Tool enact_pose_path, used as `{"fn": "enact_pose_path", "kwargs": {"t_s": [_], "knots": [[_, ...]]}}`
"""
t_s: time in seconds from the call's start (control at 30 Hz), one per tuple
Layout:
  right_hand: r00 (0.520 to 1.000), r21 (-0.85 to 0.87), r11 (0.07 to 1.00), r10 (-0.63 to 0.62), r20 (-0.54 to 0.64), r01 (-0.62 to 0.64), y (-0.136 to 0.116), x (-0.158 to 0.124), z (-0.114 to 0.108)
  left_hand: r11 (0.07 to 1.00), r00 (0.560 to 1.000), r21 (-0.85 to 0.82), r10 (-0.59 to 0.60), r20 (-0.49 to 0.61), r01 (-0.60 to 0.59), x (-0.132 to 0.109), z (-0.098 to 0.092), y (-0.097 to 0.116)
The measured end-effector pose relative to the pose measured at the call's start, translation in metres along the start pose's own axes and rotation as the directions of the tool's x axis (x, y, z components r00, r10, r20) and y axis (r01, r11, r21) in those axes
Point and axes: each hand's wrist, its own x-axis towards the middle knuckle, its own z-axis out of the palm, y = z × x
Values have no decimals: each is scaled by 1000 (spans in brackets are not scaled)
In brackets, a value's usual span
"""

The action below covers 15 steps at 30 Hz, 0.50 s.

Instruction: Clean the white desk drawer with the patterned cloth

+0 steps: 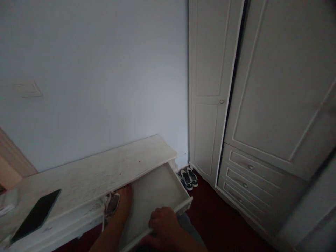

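A white drawer (pixel 183 190) stands pulled out from under a worn white desk top (pixel 105 171). My left hand (pixel 125 200) reaches into the drawer's back left corner and touches a crumpled patterned cloth (pixel 111 204); its fingers are hidden. My right hand (pixel 163 221) curls over the drawer's front edge and grips it. The rest of the drawer's inside looks bare.
A dark phone (pixel 36 214) lies flat on the desk's left end, beside a pale object (pixel 7 201). A pair of dark and white shoes (pixel 189 177) sits on the dark red floor by the wall. A white wardrobe (pixel 262 105) with small drawers stands right.
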Motion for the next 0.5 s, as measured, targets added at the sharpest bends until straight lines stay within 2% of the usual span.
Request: {"fn": "enact_pose_path", "kwargs": {"t_s": [0.2, 0.37, 0.5], "knots": [[1000, 0, 1000, 3, -20, -3, 0, 2, 7, 998, 998, -44, -41, 36, 43, -9, -8, -7], [999, 16, 1000, -18, -28, 19, 2, 2, 15, 979, 983, -88, -180, 43, 183, -16, -4, -6], [1000, -9, 1000, -25, -3, 25, 3, 4, 18, 948, 962, -167, -262, 78, 272, -10, 2, -2]]}}
